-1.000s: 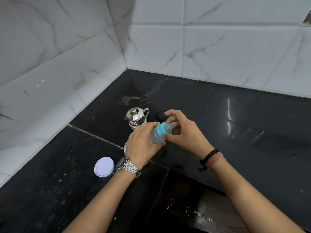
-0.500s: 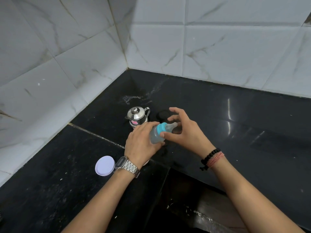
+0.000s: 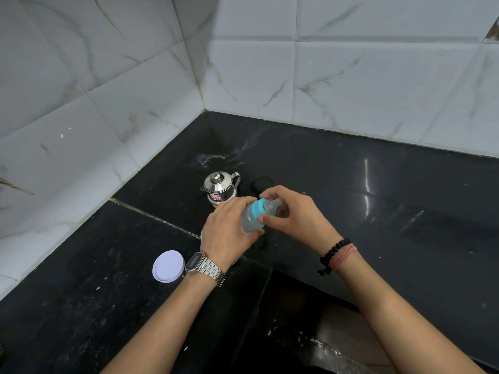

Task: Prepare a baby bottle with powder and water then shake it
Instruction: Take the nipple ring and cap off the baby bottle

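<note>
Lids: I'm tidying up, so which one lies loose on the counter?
The round white lid, flat on the counter beside the left wrist. The steel pot's lid sits on it; the bottle's blue collar is on it.

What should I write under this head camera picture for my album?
Two hands twist the blue collar onto a baby bottle above a black counter, beside a small steel pot.

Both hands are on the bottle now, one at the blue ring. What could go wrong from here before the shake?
1. The right hand pinches the turquoise screw ring of the small clear baby bottle, which is tilted. If the ring isn't fully tight, liquid may leak when shaken.
2. The left hand works right beside the small lidded steel pot; a vigorous shake could knock it.
3. The round white lid lies near the left wrist, easily swept aside.
</note>
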